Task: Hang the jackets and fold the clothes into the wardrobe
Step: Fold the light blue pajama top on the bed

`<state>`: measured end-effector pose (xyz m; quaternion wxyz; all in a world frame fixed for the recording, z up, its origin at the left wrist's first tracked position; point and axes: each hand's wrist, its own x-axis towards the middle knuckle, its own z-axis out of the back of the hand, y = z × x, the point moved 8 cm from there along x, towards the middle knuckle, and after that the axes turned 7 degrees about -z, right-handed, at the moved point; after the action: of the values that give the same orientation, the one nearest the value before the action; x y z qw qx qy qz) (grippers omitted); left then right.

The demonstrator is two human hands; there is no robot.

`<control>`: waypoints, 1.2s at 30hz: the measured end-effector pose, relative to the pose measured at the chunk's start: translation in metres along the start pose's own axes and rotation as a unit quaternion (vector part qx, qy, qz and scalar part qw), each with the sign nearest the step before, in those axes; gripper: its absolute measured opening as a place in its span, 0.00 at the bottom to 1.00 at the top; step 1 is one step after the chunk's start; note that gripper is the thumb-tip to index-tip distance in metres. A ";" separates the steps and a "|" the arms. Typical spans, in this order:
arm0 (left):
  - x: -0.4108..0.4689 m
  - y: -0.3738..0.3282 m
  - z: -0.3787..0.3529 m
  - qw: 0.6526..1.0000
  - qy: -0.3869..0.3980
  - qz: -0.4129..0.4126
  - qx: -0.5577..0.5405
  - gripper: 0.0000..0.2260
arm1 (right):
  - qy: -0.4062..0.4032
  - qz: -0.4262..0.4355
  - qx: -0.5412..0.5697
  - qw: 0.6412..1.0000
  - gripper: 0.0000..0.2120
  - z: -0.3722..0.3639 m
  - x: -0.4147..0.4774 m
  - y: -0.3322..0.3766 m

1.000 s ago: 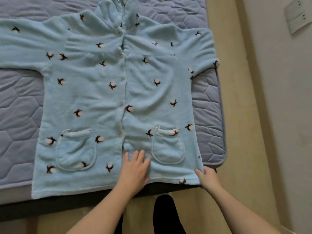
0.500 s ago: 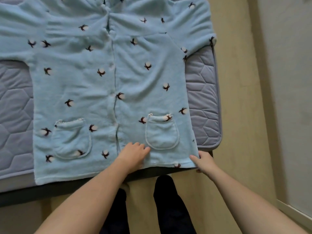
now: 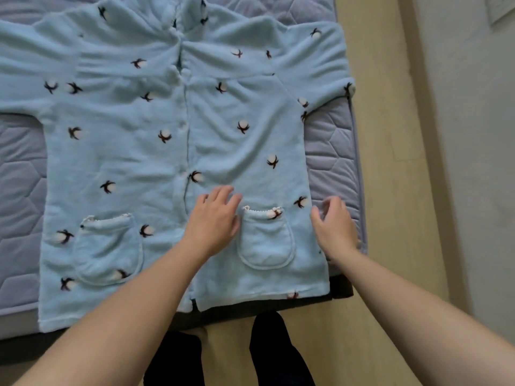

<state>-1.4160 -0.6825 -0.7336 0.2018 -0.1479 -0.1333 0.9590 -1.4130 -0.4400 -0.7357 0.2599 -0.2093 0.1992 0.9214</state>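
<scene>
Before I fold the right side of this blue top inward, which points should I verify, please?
1. Blue top flat, front up, on the mattress: ok.
2. Left hand pressing flat beside the pocket: ok.
3. Right hand gripping the side edge: cannot tell; fingers curled there, blurred.
4. Chest area smooth: not ok, creased below the collar.
5. Hem fully on mattress: not ok, overhangs the near edge.

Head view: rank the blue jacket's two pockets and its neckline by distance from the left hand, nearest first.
1. Right pocket, just beside the left hand, on its right.
2. Left pocket, off to its left.
3. Neckline, far ahead, at the top of the view.
</scene>
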 end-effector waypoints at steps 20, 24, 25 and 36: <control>0.060 0.073 -0.020 0.994 0.033 0.051 0.091 0.32 | -0.094 0.053 -0.152 0.982 0.34 -0.031 0.085 0.108; 0.024 0.135 0.031 0.991 -0.007 0.121 0.051 0.28 | -0.044 0.173 -0.263 0.948 0.33 -0.054 0.059 0.178; 0.009 0.163 0.041 0.985 -0.017 0.170 0.033 0.28 | -0.031 0.204 -0.277 0.938 0.32 -0.063 0.050 0.201; -0.185 0.476 0.092 0.740 -0.271 0.535 -0.305 0.25 | 0.038 0.357 -0.267 0.894 0.31 -0.212 -0.043 0.469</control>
<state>-1.4506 -1.1992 -0.7566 -0.4448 0.0172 -0.3668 0.8169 -1.5832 -0.9264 -0.7702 -0.1604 -0.2205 0.0165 0.9620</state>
